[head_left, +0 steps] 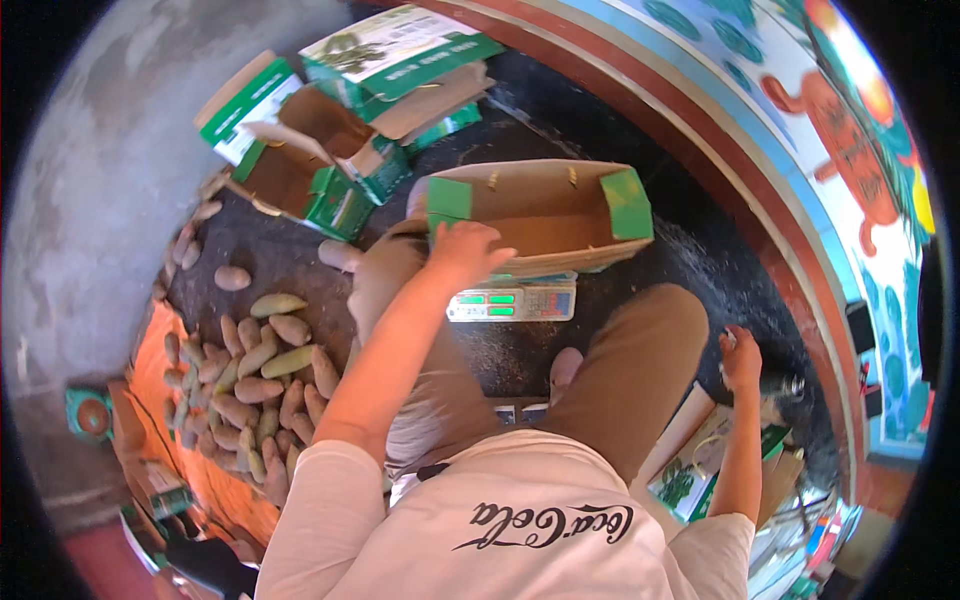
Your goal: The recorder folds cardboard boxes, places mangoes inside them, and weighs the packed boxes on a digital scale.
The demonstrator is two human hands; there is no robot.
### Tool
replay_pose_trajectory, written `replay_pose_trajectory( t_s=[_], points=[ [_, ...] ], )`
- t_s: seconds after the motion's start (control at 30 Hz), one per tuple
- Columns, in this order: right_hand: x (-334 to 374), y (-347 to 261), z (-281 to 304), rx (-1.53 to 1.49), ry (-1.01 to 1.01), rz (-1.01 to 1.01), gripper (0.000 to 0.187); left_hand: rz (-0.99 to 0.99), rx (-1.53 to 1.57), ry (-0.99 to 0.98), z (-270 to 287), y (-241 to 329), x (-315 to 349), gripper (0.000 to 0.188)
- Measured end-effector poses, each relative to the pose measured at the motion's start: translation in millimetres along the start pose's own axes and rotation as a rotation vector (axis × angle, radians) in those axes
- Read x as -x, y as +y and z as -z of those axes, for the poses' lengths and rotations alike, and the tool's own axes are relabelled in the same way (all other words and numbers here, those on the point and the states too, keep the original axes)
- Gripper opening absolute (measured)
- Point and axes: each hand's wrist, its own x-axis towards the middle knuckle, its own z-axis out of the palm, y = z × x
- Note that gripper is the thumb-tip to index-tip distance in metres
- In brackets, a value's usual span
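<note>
An open, empty cardboard box with green end flaps sits on a digital scale whose displays glow green. My left hand lies at the box's near left corner, touching its rim, fingers and thumb apart. Off to the right, beyond my knee, my right hand is raised with its fingers curled in. Something small and pale shows at its fingertips, too small to name. On the floor to my left lies a pile of sweet potatoes, brownish and green-tinged.
Several green-and-white cartons, including an open box, stand at the far left. An orange sheet lies beside the pile. Flattened cardboard leans by my right knee. A painted wall curves along the right. A loose sweet potato lies apart.
</note>
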Motion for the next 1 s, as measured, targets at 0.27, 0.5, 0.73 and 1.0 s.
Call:
replay_pose_trajectory(
  t_s=[0.27,0.5,0.73,1.0],
  points=[
    [-57.0,-192.9,96.1,-0.222,0.008,0.357,0.026,0.017,-0.143,-0.234,-0.4,8.6,-3.3,0.045],
    [-71.3,-276.1,61.1,-0.176,-0.179,0.671,0.03,0.036,-0.176,-0.303,1.9,15.5,-6.8,0.037],
    [-79.2,-289.3,-20.2,-0.1,-0.44,0.858,0.034,0.055,-0.153,-0.293,-5.5,23.5,-9.2,0.037],
    [-95.4,-293.6,-43.3,0.031,-0.496,0.945,0.021,-0.003,-0.129,-0.275,-9.1,29.6,-6.6,0.037]
  ],
)
